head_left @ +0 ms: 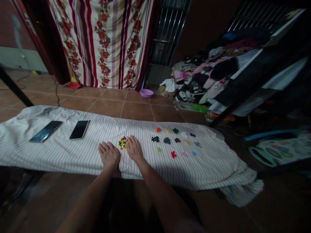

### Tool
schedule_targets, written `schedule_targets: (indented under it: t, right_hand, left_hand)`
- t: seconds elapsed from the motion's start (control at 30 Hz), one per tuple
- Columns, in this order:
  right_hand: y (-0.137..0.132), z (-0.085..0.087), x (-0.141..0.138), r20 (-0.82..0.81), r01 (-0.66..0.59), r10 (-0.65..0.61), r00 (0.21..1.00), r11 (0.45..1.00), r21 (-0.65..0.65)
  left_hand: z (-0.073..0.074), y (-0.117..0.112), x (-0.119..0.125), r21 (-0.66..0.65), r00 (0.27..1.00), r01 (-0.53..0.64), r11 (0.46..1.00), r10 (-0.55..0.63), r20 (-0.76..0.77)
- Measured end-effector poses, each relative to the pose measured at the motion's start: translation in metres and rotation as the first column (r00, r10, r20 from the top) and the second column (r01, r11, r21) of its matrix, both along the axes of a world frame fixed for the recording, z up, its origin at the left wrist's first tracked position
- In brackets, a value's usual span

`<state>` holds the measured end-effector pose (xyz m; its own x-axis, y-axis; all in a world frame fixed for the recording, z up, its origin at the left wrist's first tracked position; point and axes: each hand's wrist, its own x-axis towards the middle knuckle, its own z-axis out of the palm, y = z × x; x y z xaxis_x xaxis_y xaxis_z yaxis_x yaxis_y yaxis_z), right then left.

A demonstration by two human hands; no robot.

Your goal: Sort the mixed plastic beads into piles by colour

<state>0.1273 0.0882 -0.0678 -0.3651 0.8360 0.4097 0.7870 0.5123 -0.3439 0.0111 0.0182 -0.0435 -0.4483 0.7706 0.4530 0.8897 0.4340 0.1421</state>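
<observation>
Your left hand and right hand lie palm down, fingers stretched nearly straight, with nothing visibly gripped. The mixed heap of small red, yellow, green, white and dark bead-like pieces sits between them, just beside your right thumb side; you can't tell there whether they touch. That's one heap, its pieces too crowded to count. Toward the right end of the tabletop you have fourteen small single-colour clusters: five nearest the far edge, five behind your nearest four. Two flat, dark-screened phones lie toward the left end. A white cloth with thin stripes covers the tabletop, rumpled at both ends. Beyond its far edge are brown floor tiles, one purple plastic basin, a red-flowered striped curtain and heaped clothes.
</observation>
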Motion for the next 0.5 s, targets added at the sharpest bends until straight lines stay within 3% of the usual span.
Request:
schedule_targets:
  t: [0.13,0.27,0.4,0.5]
  right_hand:
    - [-0.006,0.006,0.001,0.090,-0.062,0.062,0.994,0.998,-0.002]
    - [-0.007,0.007,0.004,0.075,-0.116,0.115,0.991,0.993,0.015]
    - [0.002,0.001,0.014,-0.162,-0.085,0.090,0.983,0.996,0.036]
    - [0.010,-0.004,0.021,-0.371,-0.009,0.008,0.928,1.000,-0.002]
  left_hand:
    - [-0.002,0.004,-0.002,-0.045,0.994,0.105,0.993,-0.106,-0.012]
    - [-0.002,0.003,-0.003,-0.088,0.995,0.096,0.991,-0.097,-0.016]
    - [-0.002,0.002,-0.004,-0.100,0.995,0.095,0.990,-0.097,-0.019]
    - [-0.002,0.003,-0.004,-0.104,0.996,0.087,0.991,-0.089,-0.021]
